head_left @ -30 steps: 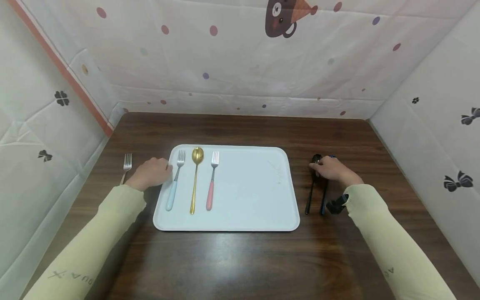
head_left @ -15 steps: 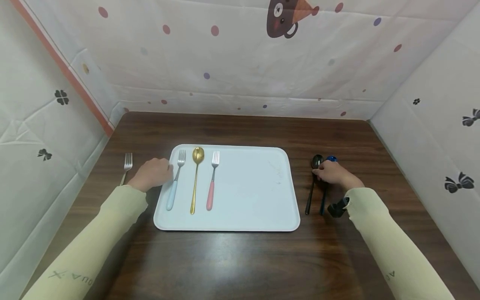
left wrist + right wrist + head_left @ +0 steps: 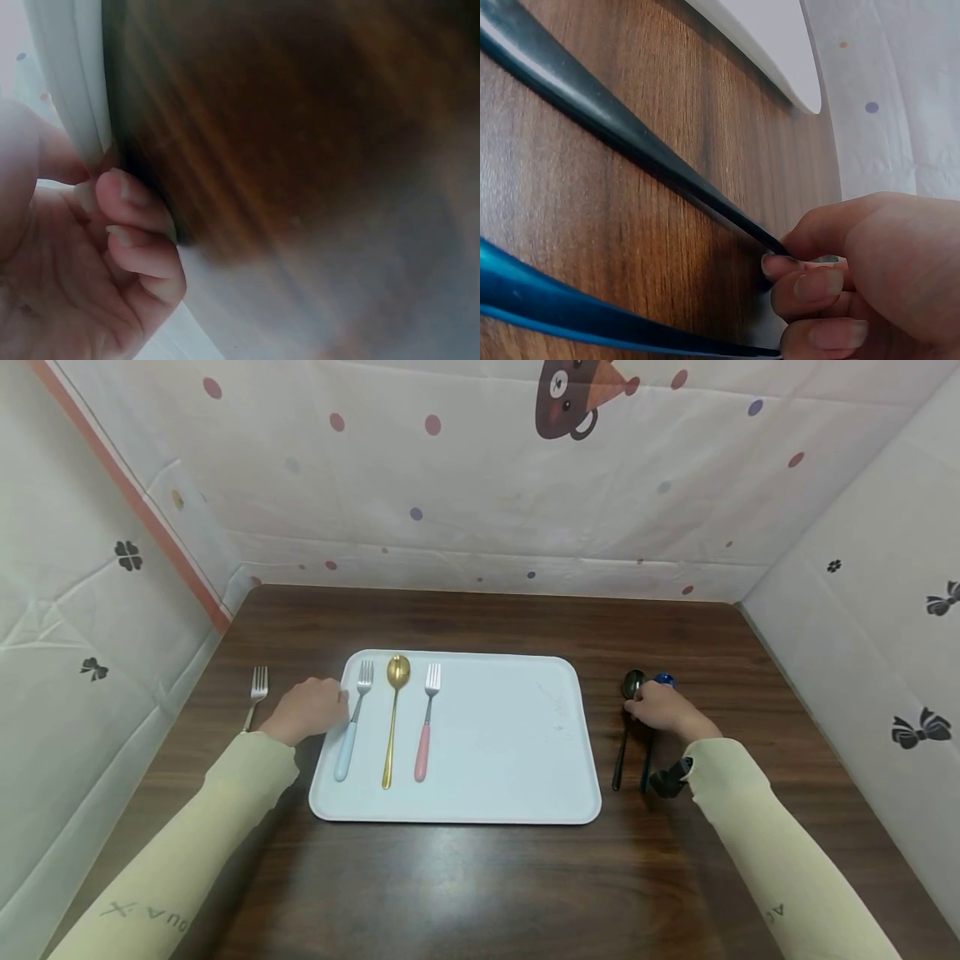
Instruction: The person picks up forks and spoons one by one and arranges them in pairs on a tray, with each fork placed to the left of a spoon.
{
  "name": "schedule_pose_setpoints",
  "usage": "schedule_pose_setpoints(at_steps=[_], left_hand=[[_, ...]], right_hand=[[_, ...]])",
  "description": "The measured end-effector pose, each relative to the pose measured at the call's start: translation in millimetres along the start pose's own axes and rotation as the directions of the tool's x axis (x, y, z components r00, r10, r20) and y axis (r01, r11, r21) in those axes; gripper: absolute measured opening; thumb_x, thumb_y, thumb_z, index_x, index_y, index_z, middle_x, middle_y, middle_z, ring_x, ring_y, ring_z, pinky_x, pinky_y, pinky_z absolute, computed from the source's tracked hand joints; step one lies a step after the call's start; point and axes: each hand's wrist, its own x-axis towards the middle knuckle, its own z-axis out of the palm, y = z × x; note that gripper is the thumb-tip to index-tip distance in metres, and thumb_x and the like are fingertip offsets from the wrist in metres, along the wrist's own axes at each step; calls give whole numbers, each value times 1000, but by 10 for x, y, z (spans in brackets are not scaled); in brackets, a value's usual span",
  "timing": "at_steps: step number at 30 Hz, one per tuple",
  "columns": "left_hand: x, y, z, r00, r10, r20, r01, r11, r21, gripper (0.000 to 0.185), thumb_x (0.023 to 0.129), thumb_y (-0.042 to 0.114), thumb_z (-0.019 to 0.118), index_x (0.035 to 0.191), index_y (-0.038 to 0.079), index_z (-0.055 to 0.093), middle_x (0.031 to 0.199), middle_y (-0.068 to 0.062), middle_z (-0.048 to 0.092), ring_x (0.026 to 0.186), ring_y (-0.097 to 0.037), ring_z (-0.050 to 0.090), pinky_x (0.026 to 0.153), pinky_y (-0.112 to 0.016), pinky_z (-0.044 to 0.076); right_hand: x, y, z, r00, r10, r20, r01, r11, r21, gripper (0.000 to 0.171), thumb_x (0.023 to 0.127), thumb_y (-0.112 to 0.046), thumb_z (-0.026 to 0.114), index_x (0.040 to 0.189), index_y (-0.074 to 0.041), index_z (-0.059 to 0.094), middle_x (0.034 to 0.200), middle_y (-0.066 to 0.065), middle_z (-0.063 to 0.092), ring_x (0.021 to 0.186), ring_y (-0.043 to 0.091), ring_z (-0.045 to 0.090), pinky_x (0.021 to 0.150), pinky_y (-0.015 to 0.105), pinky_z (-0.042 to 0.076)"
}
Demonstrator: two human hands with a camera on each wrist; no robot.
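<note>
Three utensils lie on a white tray (image 3: 510, 743): a fork with a light blue handle (image 3: 347, 752), a gold spoon (image 3: 398, 671) and a fork with a pink handle (image 3: 422, 752). My left hand (image 3: 307, 710) grips the tray's left rim; the left wrist view has the rim between thumb and curled fingers (image 3: 139, 206). Right of the tray, my right hand (image 3: 663, 708) pinches a black spoon (image 3: 633, 682) by its thin neck, the bowl showing beyond the fingertips. A blue utensil (image 3: 664, 678) lies beside it, its middle hidden under that hand.
Another fork (image 3: 259, 683) lies on the brown wooden table (image 3: 450, 893) left of the tray, its handle partly hidden by the left arm. Patterned white cloth (image 3: 480, 502) walls the table at the back and both sides.
The right hand's fingers have drawn slightly back from the black spoon's bowl to its neck, uncovering both utensil heads. The left hand stays on the tray rim.
</note>
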Motion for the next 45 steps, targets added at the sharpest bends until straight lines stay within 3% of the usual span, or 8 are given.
schedule_pose_setpoints(at_steps=[6,13,28,45], left_hand=[[10,-12,4,1000,10,2,-9,1000,-15,37,100,27,35,102,-2,59,76,-12,58,65,-22,55,56,-30,41],[7,-10,-18,1000,12,15,-12,1000,-14,37,100,26,35,103,-3,58,77,-12,58,66,-22,55,56,-30,41],[-15,0,-42,999,16,30,-16,1000,-14,36,100,24,34,99,-2,59,72,-11,55,62,-21,53,54,-30,40],[0,-14,-46,999,10,50,-9,1000,-14,38,100,25,33,104,-3,58,78,-12,58,66,-22,55,56,-30,40]], right_hand=[[6,-11,13,1000,10,-6,-10,1000,-6,35,99,-21,45,72,-5,60,58,0,47,55,14,44,53,28,36],[26,-41,22,1000,27,-7,-27,1000,-9,33,99,-24,47,79,-4,64,61,1,47,58,16,46,55,28,37],[3,-136,-70,999,-46,-1,46,999,10,34,99,-21,47,74,-2,60,57,-1,44,53,14,41,52,28,34],[6,-559,-40,998,-61,2,61,997,43,32,99,-21,48,79,-1,64,64,3,50,59,17,44,56,29,35]])
